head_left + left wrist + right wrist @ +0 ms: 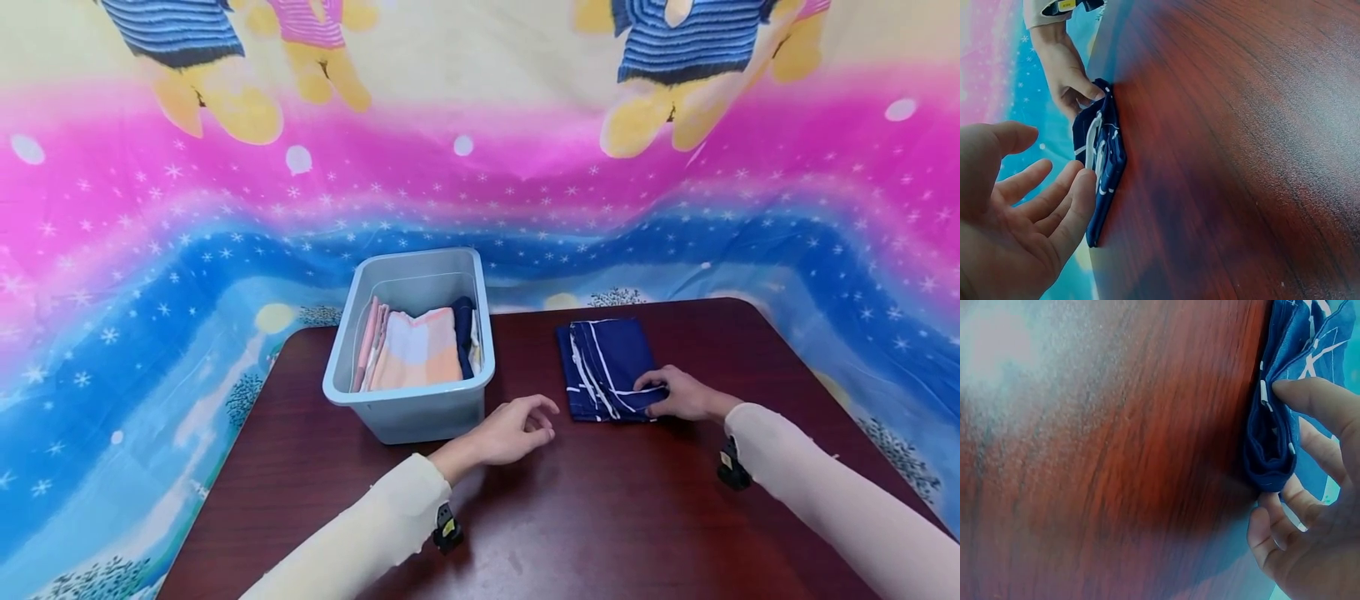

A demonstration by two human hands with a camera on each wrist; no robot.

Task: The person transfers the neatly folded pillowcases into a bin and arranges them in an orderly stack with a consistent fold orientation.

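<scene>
A folded navy cloth with white stripes (611, 362) lies flat on the table, right of the bin. My right hand (678, 394) grips its near right corner. In the right wrist view the thumb (1310, 397) lies on the layered fold of the cloth (1269, 450), and the other fingers curl by its edge. My left hand (513, 429) hovers between bin and cloth, fingers loosely bent and holding nothing. The left wrist view shows that left hand (1029, 212) in front of the cloth (1107, 156), apart from it as far as the head view shows.
A grey-blue plastic bin (416, 400) stands at the back left of the table. Folded cloths, among them a peach and white checked one (420, 350), stand inside it. The dark red wooden table (585, 525) ends against a patterned curtain (525, 200).
</scene>
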